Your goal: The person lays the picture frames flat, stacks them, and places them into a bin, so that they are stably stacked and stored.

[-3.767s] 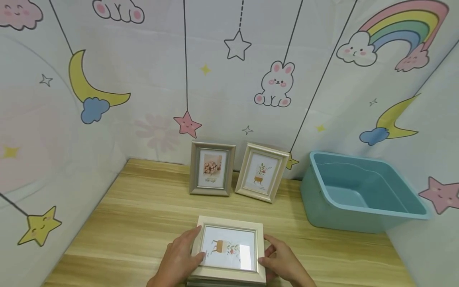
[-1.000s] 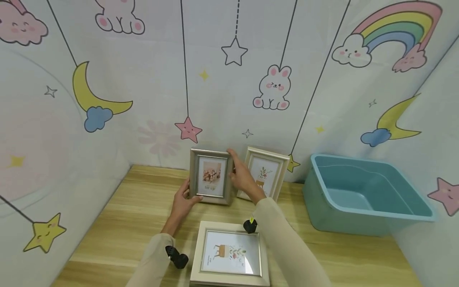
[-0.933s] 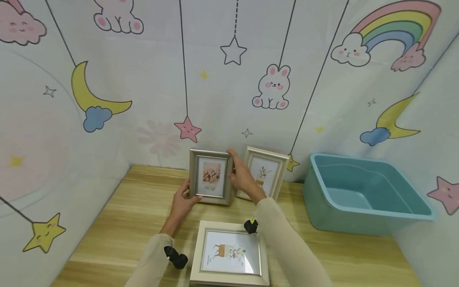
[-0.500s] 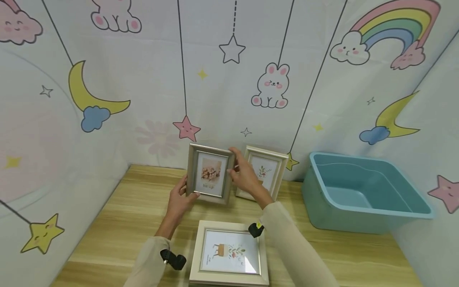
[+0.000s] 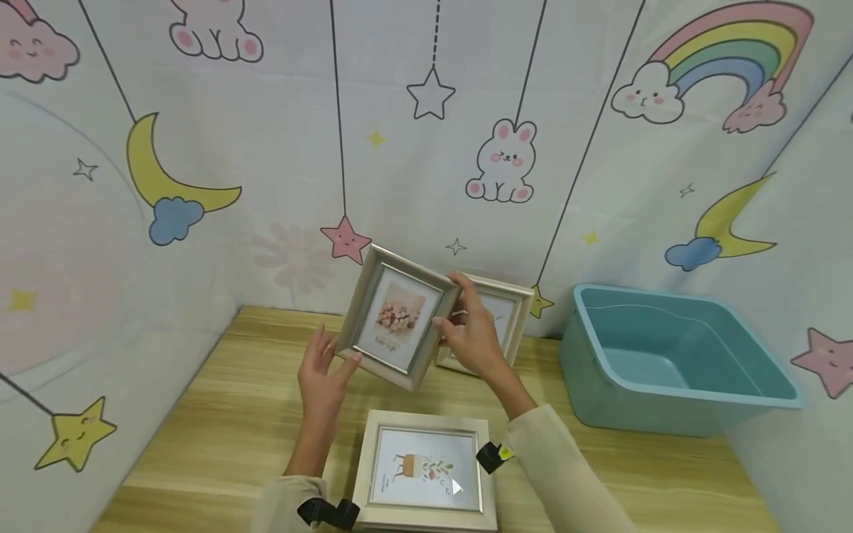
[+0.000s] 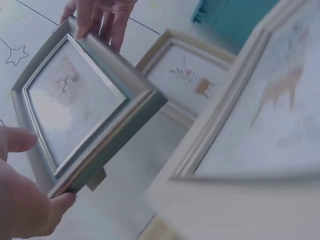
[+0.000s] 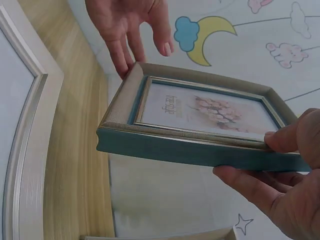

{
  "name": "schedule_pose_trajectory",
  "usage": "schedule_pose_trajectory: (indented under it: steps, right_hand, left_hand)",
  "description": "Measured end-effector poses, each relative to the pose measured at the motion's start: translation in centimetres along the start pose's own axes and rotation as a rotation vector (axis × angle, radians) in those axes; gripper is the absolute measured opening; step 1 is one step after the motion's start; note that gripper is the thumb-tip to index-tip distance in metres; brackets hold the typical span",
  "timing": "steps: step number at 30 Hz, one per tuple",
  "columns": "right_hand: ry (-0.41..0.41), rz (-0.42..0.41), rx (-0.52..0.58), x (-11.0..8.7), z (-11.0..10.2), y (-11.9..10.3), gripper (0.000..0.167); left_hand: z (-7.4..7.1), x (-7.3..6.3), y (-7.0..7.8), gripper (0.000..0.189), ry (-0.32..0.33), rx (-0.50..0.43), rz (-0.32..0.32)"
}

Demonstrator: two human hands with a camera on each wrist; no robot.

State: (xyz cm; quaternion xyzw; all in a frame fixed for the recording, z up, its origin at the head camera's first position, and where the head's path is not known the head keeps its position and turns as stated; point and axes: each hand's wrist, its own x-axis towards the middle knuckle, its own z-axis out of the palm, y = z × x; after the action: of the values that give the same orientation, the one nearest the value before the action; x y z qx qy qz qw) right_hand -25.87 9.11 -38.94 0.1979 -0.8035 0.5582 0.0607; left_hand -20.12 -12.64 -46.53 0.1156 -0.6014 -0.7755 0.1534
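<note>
My right hand [image 5: 476, 337] grips the right side of a silvery-brown picture frame [image 5: 400, 314], thumb on the front and fingers behind. The frame is raised off the table and tilted, showing a print of pink flowers. At its lower left corner is my left hand [image 5: 321, 389], fingers fairly straight; in the right wrist view its thumb [image 7: 162, 40] stands apart from the frame's face. A cream picture frame [image 5: 516, 318] with a plant print leans at the wall, partly hidden by my right hand. A larger cream frame [image 5: 426, 511] lies face up on a stack in front.
A blue-green plastic tub [image 5: 666, 403] stands at the right on the wood-grain table [image 5: 220, 400]. A white cloth wall [image 5: 286, 148] with cartoon prints rises behind and at both sides. Small black cameras [image 5: 326, 512] are worn on both wrists.
Both hands went from the lying cream frame to the silvery-brown one standing at the back. My right hand has lifted it, tilted it and brought it forward; my left hand has loosened at its corner.
</note>
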Motion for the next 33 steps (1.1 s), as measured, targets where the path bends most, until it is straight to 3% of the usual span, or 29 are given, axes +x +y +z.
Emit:
schedule_pose_trajectory:
  steps: [5,9,13,16,23,26,33]
  right_hand:
    - [0.061,-0.022,0.083,-1.4,0.0,-1.0,0.074]
    - [0.109,-0.021,0.131,-2.3,0.3,-1.2,0.073]
    - [0.143,-0.018,0.158,-3.0,0.5,-1.1,0.072]
    - [0.159,-0.014,0.199,-3.3,0.5,-0.9,0.072]
    - [0.183,0.004,0.309,-4.3,0.2,-0.5,0.073]
    - [0.191,0.001,0.371,-4.9,0.2,-0.4,0.072]
    - [0.207,0.015,0.482,-6.3,0.1,0.1,0.073]
  left_hand:
    - [1.3,-1.2,0.2,0.08,0.135,-0.368,0.001]
    - [1.9,-1.8,0.3,0.063,0.135,-0.558,-0.036]
    - [1.6,-2.6,0.3,0.051,0.055,-0.503,-0.11]
    - [1.1,-3.1,0.1,0.053,-0.004,-0.425,-0.15]
    - [0.9,-4.1,-1.1,0.087,-0.106,-0.345,-0.099]
    - [1.2,-4.5,-1.3,0.096,-0.113,-0.322,-0.061]
    - [1.5,-5.3,-1.0,0.099,-0.045,-0.224,0.005]
